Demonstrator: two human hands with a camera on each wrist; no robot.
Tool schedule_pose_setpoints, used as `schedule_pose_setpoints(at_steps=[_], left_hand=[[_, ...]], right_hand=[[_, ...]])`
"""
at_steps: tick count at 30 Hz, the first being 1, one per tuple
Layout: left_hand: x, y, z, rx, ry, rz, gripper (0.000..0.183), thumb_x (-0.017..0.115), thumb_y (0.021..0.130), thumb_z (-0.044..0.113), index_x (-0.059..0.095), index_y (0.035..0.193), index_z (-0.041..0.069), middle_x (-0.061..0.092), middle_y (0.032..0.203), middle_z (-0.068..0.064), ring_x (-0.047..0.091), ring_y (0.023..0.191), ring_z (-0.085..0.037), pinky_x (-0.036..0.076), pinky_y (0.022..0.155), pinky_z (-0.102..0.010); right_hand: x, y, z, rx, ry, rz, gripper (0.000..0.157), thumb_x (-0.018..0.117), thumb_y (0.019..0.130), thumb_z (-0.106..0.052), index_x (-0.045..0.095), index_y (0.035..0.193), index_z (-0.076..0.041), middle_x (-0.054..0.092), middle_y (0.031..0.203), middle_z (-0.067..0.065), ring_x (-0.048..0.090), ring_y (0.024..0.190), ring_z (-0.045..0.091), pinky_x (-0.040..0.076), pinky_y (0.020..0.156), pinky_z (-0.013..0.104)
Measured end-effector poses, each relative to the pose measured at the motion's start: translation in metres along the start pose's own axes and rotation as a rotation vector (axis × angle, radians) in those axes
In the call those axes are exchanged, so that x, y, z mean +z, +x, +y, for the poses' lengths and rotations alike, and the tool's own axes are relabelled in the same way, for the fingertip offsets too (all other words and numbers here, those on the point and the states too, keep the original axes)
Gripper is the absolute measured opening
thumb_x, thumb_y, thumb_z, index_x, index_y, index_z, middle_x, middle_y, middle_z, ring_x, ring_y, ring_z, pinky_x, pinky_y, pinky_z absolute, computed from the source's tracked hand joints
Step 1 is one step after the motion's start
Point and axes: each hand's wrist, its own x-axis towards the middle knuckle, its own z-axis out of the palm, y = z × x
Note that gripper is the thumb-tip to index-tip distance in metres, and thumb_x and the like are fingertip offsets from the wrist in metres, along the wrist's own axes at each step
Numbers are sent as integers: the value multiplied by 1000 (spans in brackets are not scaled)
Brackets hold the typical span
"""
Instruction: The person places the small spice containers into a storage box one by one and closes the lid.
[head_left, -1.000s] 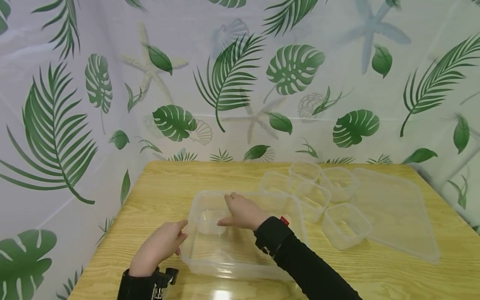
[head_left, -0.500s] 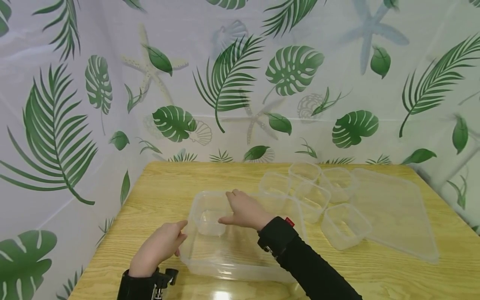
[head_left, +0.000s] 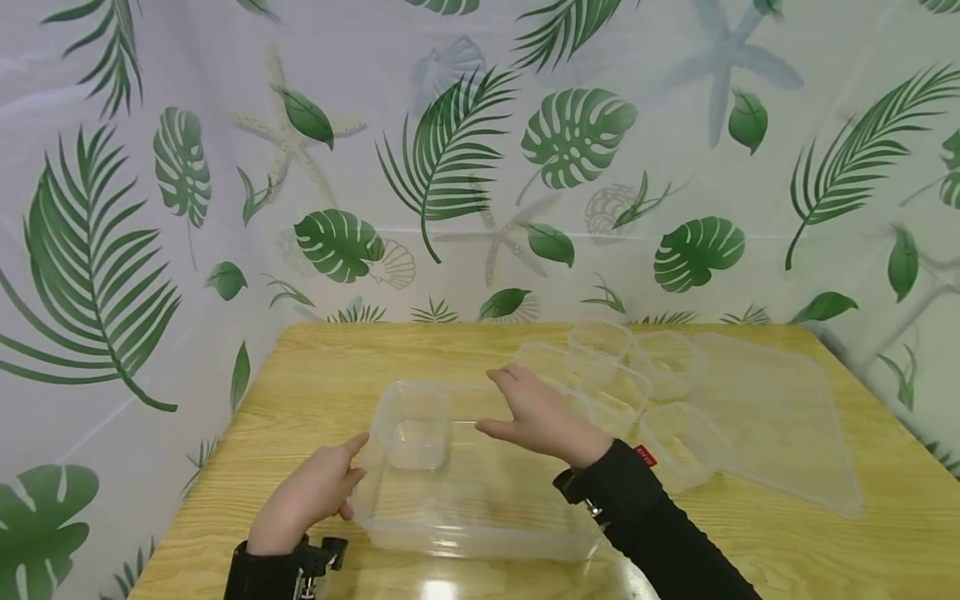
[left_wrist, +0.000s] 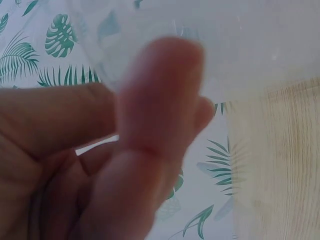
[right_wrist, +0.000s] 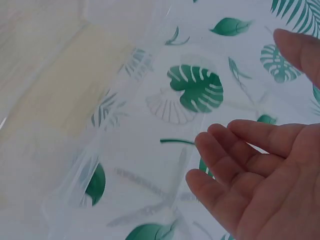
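A large clear rectangular container (head_left: 480, 508) sits on the wooden table (head_left: 330, 367) in front of me. A small clear tub (head_left: 415, 433) stands inside it, in the far-left corner. My left hand (head_left: 347, 483) holds the large container's left rim, thumb on top and fingers curled against the wall; the left wrist view shows only the thumb (left_wrist: 160, 115) and fingers close up. My right hand (head_left: 517, 408) hovers open and empty over the container's far-right part. In the right wrist view, the fingers (right_wrist: 235, 155) are spread beside clear plastic.
Several small clear tubs (head_left: 618, 387) cluster at the back right of the table. A large clear lid (head_left: 780, 417) lies flat to their right. A leaf-patterned sheet (head_left: 450, 167) closes off the back and sides.
My right hand let go of the small tub inside the large container and moved right and slightly up. The tub stays in the far-left corner. My left hand has not moved.
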Motion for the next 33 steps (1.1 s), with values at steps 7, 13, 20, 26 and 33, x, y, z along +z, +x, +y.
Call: schedule_pose_setpoints(at_steps=[7,13,20,26,33], left_hand=[[0,0,0,3,-17,-10,50,48,91,7,33,137,-2,53,68,-5,51,49,-16,35,51,-29],[-1,-1,1,9,-24,-12,49,48,90,6,33,137,-3,57,76,-7,52,50,-17,36,52,-29],[0,0,2,-2,-29,-15,51,48,90,6,32,138,-2,53,68,-3,52,51,-20,34,50,-29],[1,1,2,7,-21,-15,50,48,90,6,33,138,-3,50,65,-3,52,50,-20,34,50,-28],[1,-1,2,2,-28,-21,50,47,91,6,32,137,-4,50,64,-5,50,48,-17,33,50,-28]], right_hand=[[-13,-32,29,49,-10,95,66,60,84,-34,38,131,7,44,124,25,45,114,37,38,89,44],[-24,-53,49,133,15,130,68,60,85,-34,35,132,9,39,128,28,43,115,41,37,89,47],[-33,-78,71,229,-7,123,70,58,86,-34,32,132,11,35,130,33,37,118,46,35,90,52],[-34,-101,93,289,-51,121,74,58,85,-39,32,130,14,36,126,36,37,115,49,34,89,54],[-33,-124,115,362,-53,102,78,60,83,-42,33,128,15,36,125,38,35,114,52,34,88,56]])
